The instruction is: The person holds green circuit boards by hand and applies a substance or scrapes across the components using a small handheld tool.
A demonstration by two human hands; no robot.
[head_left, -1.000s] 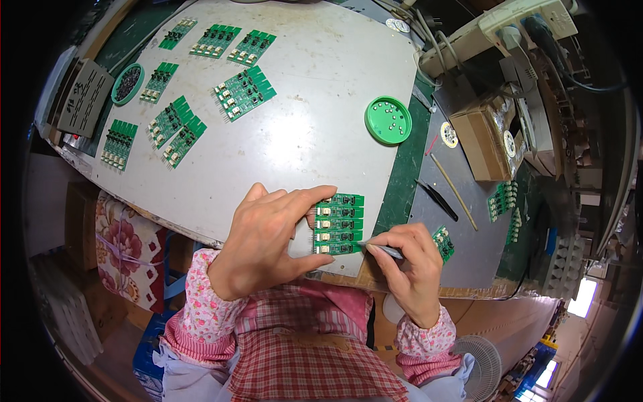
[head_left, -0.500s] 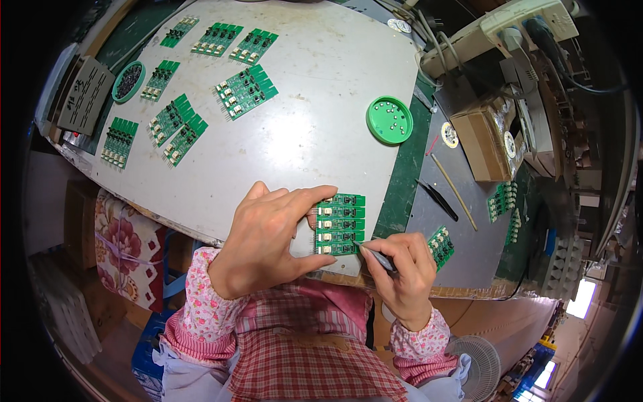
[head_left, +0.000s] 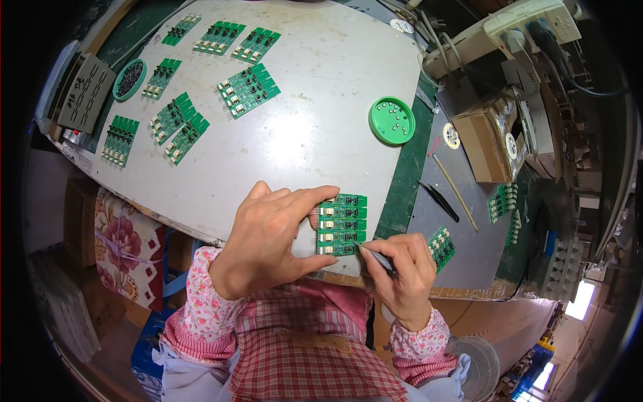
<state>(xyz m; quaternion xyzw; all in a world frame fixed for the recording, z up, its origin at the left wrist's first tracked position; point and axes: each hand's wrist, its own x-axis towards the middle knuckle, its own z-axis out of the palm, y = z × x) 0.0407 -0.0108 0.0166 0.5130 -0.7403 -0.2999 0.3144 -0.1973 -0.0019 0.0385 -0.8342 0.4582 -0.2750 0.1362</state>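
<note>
A green circuit board panel, made of several joined strips with white and black parts, lies at the table's front edge. My left hand grips it from the left, index finger at its far corner and thumb along its near edge. Between the thumb and fingers of my right hand is a slim grey tool, mostly hidden by them; I cannot make out its exact kind. Its tip is by the lower right of the panel.
A green dish of small metallic pieces stands beyond the panel. Black tweezers and a thin stick lie to the right. Several circuit boards spread over the far left, near a bowl of dark parts. A cardboard box sits far right.
The whole view has shifted very slightly. Both hands keep their places at the panel, and the tool tip has moved slightly at its lower right.
</note>
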